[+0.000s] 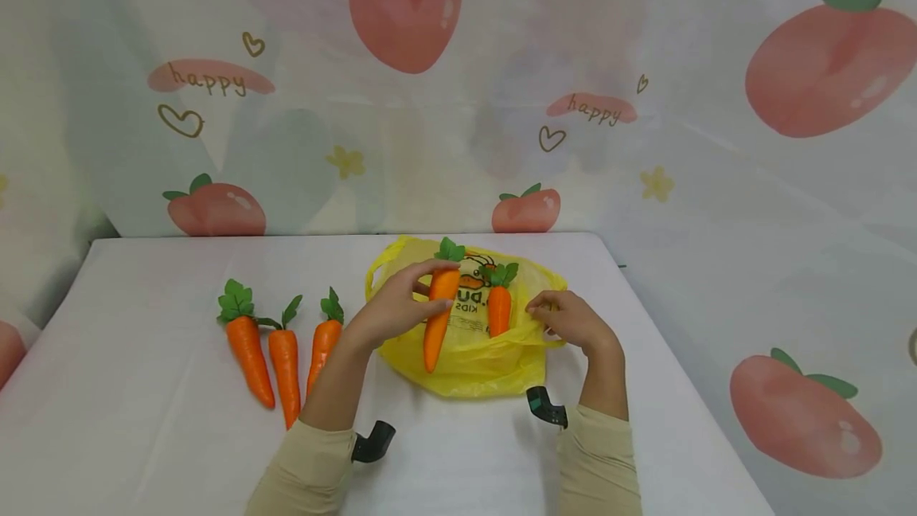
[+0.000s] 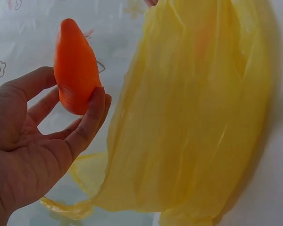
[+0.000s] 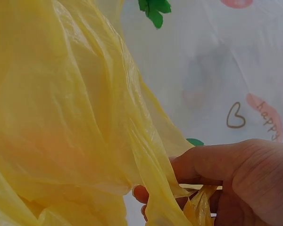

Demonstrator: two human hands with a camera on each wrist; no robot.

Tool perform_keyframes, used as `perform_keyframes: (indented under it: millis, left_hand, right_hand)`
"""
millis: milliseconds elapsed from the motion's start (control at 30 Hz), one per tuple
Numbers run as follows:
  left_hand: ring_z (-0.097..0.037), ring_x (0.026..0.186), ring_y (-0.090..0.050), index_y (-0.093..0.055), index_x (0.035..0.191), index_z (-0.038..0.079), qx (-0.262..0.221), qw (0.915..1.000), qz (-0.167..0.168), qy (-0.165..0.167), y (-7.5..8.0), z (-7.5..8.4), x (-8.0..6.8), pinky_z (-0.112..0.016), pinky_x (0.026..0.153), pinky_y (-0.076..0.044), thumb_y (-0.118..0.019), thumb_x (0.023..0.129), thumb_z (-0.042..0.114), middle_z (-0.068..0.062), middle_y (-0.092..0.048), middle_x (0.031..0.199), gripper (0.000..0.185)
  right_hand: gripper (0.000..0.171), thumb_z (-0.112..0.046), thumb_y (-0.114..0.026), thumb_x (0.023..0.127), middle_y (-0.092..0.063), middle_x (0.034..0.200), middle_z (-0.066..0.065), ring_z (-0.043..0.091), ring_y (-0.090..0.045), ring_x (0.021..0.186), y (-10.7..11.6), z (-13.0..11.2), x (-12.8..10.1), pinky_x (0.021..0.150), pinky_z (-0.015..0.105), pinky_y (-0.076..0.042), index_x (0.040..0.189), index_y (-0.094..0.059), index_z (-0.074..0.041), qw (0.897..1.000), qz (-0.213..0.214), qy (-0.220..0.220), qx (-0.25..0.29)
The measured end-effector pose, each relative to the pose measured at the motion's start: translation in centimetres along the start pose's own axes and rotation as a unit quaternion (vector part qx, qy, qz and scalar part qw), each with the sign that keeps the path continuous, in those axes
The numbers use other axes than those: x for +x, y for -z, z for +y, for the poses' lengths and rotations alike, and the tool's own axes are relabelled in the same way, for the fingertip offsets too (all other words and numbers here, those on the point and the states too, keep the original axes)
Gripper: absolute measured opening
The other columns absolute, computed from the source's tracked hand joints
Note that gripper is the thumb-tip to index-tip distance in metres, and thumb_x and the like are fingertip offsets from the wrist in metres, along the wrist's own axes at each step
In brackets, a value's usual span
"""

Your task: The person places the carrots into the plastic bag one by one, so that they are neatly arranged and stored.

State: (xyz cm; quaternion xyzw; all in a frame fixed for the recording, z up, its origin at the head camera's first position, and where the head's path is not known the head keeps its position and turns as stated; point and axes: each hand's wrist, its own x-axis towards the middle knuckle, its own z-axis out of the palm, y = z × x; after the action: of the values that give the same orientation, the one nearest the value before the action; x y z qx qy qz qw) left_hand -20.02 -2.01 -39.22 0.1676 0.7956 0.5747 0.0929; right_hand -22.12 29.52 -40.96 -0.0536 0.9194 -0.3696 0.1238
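Note:
My left hand pinches an orange carrot with a green leafy top, tip downward, over a yellow plastic bag. In the left wrist view the carrot sits between thumb and fingertips, beside the bag's side. A second carrot pokes out of the bag's mouth, its lower end hidden inside. At the bag's right edge my right hand grips the plastic. The right wrist view has that hand with its thumb and fingers around the gathered bag edge and handle.
Left of the bag lie a carrot, a middle carrot and another carrot, partly behind my left forearm. They rest on a white-covered table. A printed cloth backdrop hangs behind the table's far edge.

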Motion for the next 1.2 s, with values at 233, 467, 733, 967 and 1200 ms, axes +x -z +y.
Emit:
perform_keyframes:
  millis: [233,467,733,967,1200]
  left_hand:
    - [-0.028,0.115,-0.055,-0.063,0.141,0.032,0.017,0.9998,-0.01,0.007,-1.1,-0.5,1.6,-0.039,0.08,-0.057,-0.076,0.097,0.016,0.002,-0.058,0.135,0.049]
    - [-0.028,0.103,-0.059,-0.062,0.143,0.027,0.001,0.9996,-0.029,-0.003,-1.8,-0.5,3.4,-0.042,0.077,-0.058,-0.074,0.096,0.01,-0.004,-0.058,0.135,0.051]
    - [-0.029,0.109,-0.06,-0.06,0.145,0.018,0.016,0.9994,-0.03,-0.009,-2.8,-0.8,5.6,-0.039,0.084,-0.057,-0.071,0.098,0.009,-0.007,-0.056,0.141,0.049]
    - [-0.031,0.124,-0.056,-0.059,0.145,0.012,-0.007,0.9998,-0.011,-0.012,-4.2,-1.5,6.5,-0.04,0.092,-0.056,-0.071,0.098,0.005,-0.009,-0.051,0.147,0.049]
    - [-0.034,0.129,-0.055,-0.055,0.148,0.009,-0.024,0.9994,0.024,-0.01,-5.5,-1.9,7.0,-0.039,0.093,-0.056,-0.07,0.098,0.001,-0.013,-0.042,0.155,0.053]
  right_hand:
    - [0.024,-0.016,-0.056,0.106,-0.064,0.108,0.011,0.028,-0.059,0.088,0.1,-0.1,-0.1,0.083,0.046,-0.055,0.114,-0.072,0.0,1.0,0.001,-0.003,-0.001]
    - [0.024,-0.018,-0.057,0.106,-0.064,0.105,0.01,0.028,-0.059,0.088,-0.1,0.1,-0.1,0.08,0.044,-0.054,0.114,-0.072,-0.002,1.0,-0.003,-0.001,-0.004]
    - [0.024,-0.02,-0.057,0.106,-0.064,0.104,0.01,0.028,-0.059,0.089,-0.1,0.1,0.1,0.08,0.043,-0.054,0.116,-0.072,-0.003,1.0,-0.004,-0.012,-0.006]
    - [0.024,-0.02,-0.057,0.106,-0.063,0.104,0.01,0.029,-0.058,0.089,-0.1,0.0,0.1,0.079,0.043,-0.054,0.114,-0.072,-0.004,1.0,-0.004,-0.013,-0.004]
    - [0.023,-0.02,-0.057,0.106,-0.063,0.111,0.01,0.028,-0.058,0.09,-0.1,-0.3,-0.1,0.083,0.044,-0.054,0.115,-0.072,-0.004,1.0,-0.008,-0.015,-0.004]
